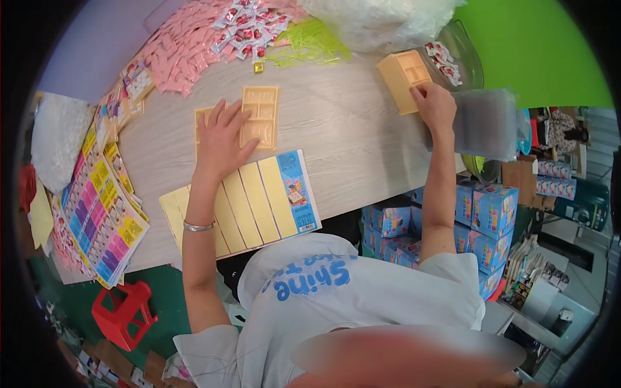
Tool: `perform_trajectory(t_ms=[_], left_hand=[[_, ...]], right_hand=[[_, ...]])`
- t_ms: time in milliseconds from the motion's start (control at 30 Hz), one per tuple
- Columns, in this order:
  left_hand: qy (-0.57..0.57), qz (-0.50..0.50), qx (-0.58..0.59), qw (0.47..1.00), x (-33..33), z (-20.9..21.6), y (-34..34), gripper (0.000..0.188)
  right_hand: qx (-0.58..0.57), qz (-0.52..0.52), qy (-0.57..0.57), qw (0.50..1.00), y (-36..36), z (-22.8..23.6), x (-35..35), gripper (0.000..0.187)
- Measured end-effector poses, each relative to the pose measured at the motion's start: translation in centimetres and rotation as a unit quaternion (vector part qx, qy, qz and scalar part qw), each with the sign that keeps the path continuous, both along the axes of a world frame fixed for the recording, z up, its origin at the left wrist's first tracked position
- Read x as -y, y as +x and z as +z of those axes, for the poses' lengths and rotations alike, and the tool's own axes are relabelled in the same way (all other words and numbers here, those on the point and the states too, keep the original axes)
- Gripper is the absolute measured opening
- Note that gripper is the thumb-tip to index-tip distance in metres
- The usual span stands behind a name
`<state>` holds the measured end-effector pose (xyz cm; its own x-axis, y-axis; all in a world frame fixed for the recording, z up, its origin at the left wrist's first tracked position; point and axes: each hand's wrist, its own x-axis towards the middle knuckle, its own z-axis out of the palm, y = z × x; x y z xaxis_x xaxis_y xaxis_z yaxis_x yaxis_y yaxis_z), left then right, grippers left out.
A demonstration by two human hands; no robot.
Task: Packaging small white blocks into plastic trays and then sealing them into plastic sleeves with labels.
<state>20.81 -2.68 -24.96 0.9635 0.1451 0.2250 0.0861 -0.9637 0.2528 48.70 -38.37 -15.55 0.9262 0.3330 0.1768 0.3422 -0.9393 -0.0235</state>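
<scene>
Left hand (222,141): 10 o'clock, splayed, unclenched over peach compartmented plastic trays (261,107)
Right hand (436,107): 2 o'clock, pinching matching tray stack (396,81)

A pale-orange moulded plastic tray (269,103) with several rectangular compartments is lying open side up on the wood-grain tabletop (336,129), while a second such tray (207,112) is resting just left of it, mostly hidden under the spread left hand (223,139). Farther right, a tall pale-orange plastic block (393,87), seemingly nested trays, is standing against the right hand's (435,107) fingertips.
</scene>
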Motion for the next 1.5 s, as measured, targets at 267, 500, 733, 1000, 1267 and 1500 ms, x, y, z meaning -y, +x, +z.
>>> perform_trajectory(t_ms=[267, 500, 733, 1000, 1267, 1500], left_hand=[[-0.043, 0.024, 0.093, 0.994, 0.2, -0.1, 0.3, 0.045], [-0.049, 0.037, 0.09, 0.994, -0.1, -0.9, 1.5, 0.053], [-0.04, 0.057, 0.073, 0.995, 0.0, 0.4, 1.6, 0.055], [-0.015, 0.036, 0.07, 0.997, -2.2, 0.4, 1.2, 0.059], [0.084, 0.151, 0.017, 0.985, -4.1, -1.1, -0.6, 0.068], [0.096, 0.274, 0.013, 0.957, -4.6, -2.9, 0.8, 0.062]], right_hand=[[0.118, 0.094, 0.053, 0.987, 0.3, -1.0, -0.3, 0.018], [0.102, 0.195, 0.246, 0.944, -11.9, -0.7, -10.6, 0.016], [-0.056, 0.158, 0.17, 0.971, -16.6, -8.9, -18.6, 0.018], [-0.111, 0.162, 0.175, 0.965, -16.9, -9.1, -19.6, 0.023], [0.172, 0.057, 0.202, 0.963, -5.1, -1.2, -4.6, 0.021], [0.041, 0.056, 0.014, 0.998, 0.2, -1.2, -0.5, 0.024]])
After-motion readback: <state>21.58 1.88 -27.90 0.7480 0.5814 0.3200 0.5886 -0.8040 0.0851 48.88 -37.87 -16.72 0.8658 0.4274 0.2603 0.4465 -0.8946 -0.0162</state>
